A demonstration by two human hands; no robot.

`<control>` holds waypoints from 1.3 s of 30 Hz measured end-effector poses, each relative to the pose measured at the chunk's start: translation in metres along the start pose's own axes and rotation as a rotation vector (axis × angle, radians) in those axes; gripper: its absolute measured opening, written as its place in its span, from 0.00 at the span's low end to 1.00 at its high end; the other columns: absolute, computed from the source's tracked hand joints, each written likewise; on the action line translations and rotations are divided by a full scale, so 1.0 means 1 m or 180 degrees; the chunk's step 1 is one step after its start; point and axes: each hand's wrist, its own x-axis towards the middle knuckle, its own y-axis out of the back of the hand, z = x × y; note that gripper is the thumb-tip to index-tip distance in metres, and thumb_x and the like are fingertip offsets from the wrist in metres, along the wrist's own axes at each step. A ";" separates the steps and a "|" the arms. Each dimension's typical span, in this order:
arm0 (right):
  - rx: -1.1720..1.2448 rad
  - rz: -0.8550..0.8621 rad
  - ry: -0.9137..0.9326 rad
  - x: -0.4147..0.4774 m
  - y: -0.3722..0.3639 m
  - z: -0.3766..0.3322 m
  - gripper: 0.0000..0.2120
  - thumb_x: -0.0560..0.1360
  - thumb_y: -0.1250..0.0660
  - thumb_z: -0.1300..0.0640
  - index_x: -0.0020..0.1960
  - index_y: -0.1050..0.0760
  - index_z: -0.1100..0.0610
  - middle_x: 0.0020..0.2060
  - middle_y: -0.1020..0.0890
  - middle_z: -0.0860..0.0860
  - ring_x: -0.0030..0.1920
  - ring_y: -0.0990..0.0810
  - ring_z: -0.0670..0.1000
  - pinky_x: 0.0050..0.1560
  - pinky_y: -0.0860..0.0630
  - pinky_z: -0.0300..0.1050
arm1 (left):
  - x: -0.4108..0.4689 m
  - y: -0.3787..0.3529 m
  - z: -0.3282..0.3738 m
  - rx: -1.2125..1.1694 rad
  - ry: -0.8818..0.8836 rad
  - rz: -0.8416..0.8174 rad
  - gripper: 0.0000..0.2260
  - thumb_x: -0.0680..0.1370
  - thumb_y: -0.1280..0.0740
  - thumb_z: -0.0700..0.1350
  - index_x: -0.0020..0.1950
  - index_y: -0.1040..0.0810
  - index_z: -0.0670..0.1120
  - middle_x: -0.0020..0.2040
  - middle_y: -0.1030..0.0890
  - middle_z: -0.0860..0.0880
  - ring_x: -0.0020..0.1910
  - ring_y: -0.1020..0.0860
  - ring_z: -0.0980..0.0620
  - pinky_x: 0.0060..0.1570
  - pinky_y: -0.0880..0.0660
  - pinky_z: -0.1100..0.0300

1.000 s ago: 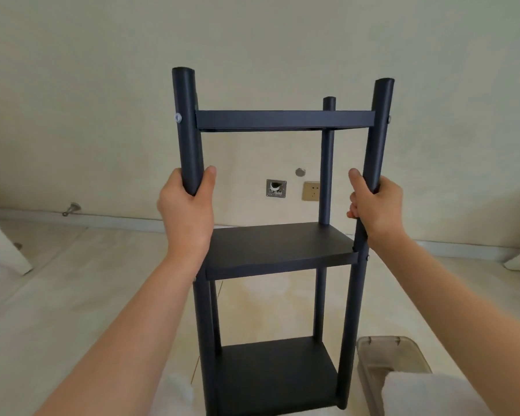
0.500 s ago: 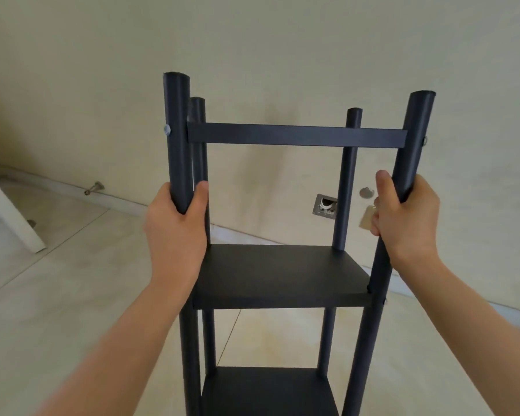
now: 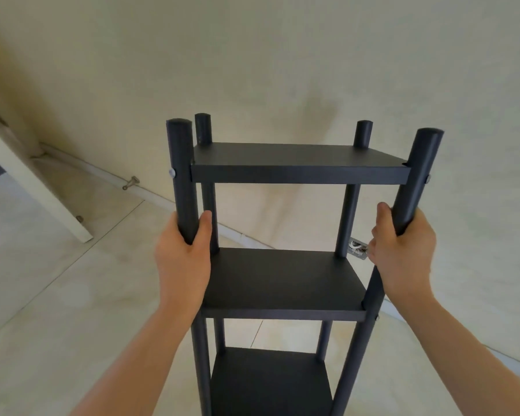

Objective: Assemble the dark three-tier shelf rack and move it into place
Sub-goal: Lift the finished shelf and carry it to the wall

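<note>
The dark three-tier shelf rack (image 3: 285, 280) stands upright in front of me, with all three shelves fitted between its round posts. My left hand (image 3: 182, 259) grips the near left post between the top and middle shelves. My right hand (image 3: 403, 253) grips the near right post at about the same height. The rack's feet are out of view below the frame, so I cannot tell whether it touches the floor.
A plain cream wall (image 3: 282, 70) rises behind the rack, with a skirting board and a door stopper (image 3: 131, 183) at its foot. A white panel (image 3: 36, 187) leans at the left. A wall socket opening (image 3: 357, 247) shows by my right hand. Pale floor tiles (image 3: 57, 295) spread to the left.
The rack has sunk in my view, so I now see the top shelf from above. The view has swung right along the wall; the grey bin has left the frame. Both hands kept their grip.
</note>
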 end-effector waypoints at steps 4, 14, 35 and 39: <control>-0.0098 -0.0105 -0.0016 -0.007 -0.008 -0.074 0.12 0.79 0.35 0.50 0.39 0.34 0.48 0.27 0.29 0.48 0.26 0.29 0.49 0.30 0.27 0.47 | 0.016 0.046 0.056 0.0127 0.0251 0.0117 0.13 0.81 0.35 0.56 0.40 0.27 0.50 0.31 0.25 0.48 0.27 0.25 0.55 0.27 0.27 0.66; -0.0501 -0.1236 -0.0413 -0.073 -0.027 -0.238 0.07 0.81 0.37 0.52 0.51 0.32 0.54 0.34 0.25 0.48 0.32 0.24 0.45 0.35 0.27 0.33 | 0.033 0.201 0.181 0.0547 0.1180 0.0230 0.04 0.82 0.33 0.44 0.55 0.25 0.49 0.43 0.20 0.51 0.41 0.20 0.54 0.40 0.29 0.67; -0.0767 -0.2665 -0.1149 -0.113 -0.112 -0.376 0.07 0.81 0.37 0.61 0.58 0.30 0.56 0.40 0.26 0.47 0.40 0.26 0.47 0.43 0.31 0.37 | 0.067 0.359 0.224 0.0490 0.2461 0.0657 0.09 0.77 0.34 0.32 0.39 0.24 0.43 0.35 0.27 0.46 0.34 0.33 0.48 0.34 0.35 0.56; -0.0767 -0.2587 -0.1255 -0.091 -0.148 -0.381 0.10 0.81 0.37 0.61 0.62 0.30 0.59 0.44 0.23 0.52 0.44 0.24 0.51 0.47 0.29 0.41 | 0.111 0.350 0.228 0.0519 0.2418 0.0655 0.10 0.77 0.34 0.33 0.39 0.25 0.44 0.35 0.28 0.46 0.34 0.32 0.48 0.34 0.34 0.58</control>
